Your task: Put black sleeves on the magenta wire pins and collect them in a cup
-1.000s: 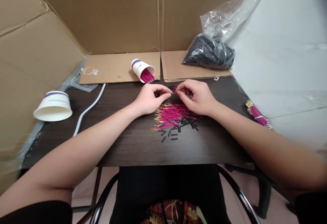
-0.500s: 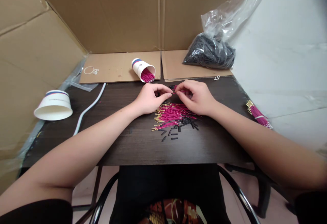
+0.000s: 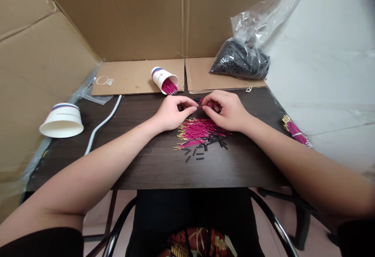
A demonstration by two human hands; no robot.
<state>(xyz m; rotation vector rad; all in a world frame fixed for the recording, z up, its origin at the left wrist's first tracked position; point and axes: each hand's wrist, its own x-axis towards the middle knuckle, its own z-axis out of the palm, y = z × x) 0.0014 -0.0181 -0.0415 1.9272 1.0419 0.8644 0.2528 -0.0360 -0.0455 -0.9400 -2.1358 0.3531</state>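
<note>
A thin magenta wire stretches across the small gap between my two hands. My left hand pinches its left end, which the fingertips hide. On the other side, the closed fingers of my right hand grip the same wire. Just below the hands lies a loose pile of magenta wires with gold-coloured metal ends. Short black tube pieces are scattered at the pile's near edge. Behind the fingers, a few wires with black ends are partly covered by my right hand.
A tipped paper cup with magenta wires lies at the back. An upside-down paper cup and a pale cable are on the left. A clear bag of black pieces sits back right; a tied wire bundle lies at the right edge.
My right hand has shifted slightly, and a bit more of the magenta wire shows between the hands. My left hand stays in place.
</note>
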